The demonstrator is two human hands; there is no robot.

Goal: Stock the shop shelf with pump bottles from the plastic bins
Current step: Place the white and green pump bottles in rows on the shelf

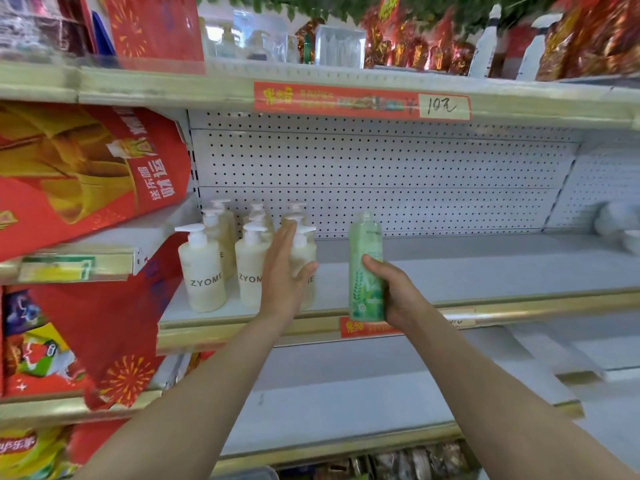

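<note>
Right hand (398,289) grasps slim green bottle (366,268); flat, released left hand (284,271) touches cream pump bottles (202,268)

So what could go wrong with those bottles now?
The green bottle is held by the right hand right at the shelf's front edge, so it might tip off if set down there. The open left hand rests against the tightly packed cream pump bottles; a push could topple several.

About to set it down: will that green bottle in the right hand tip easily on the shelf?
Probably somewhat: the green bottle looks tall and narrow. Its smooth, glossy plastic may slip in the right hand. The shelf beside it looks flat and bare, which should help.
</note>
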